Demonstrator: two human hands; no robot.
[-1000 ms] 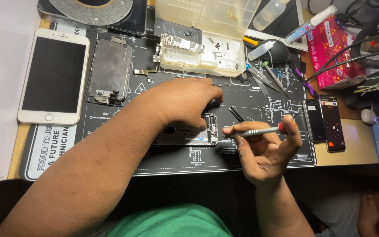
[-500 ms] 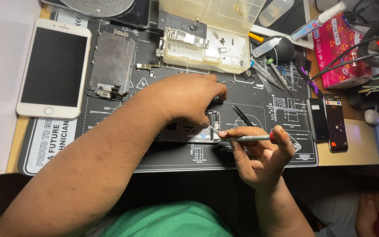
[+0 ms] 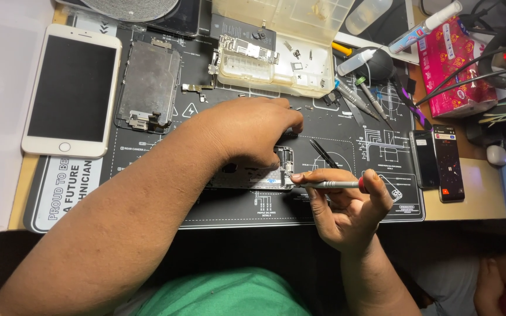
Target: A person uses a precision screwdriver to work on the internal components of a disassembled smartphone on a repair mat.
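My left hand [image 3: 253, 131] lies palm down over an opened phone body [image 3: 276, 169] on the black repair mat [image 3: 147, 193], pressing it in place and hiding most of it. My right hand [image 3: 346, 208] pinches a thin grey screwdriver [image 3: 329, 185] with a red end. The screwdriver lies nearly level, and its tip touches the phone body's lower right edge. Black tweezers [image 3: 323, 153] rest on the mat just right of the phone body.
A white phone [image 3: 71, 90] lies face up at the left beside a detached metal plate [image 3: 147, 85]. A clear parts box [image 3: 270, 58] sits at the back. Several screwdrivers [image 3: 361, 96], a small dark phone [image 3: 447, 162] and a pink tissue box [image 3: 452, 64] are at the right.
The right hand has moved slightly left, bringing the screwdriver tip to the phone body's edge. The left hand stays on the phone body. The camera view has shifted a little.
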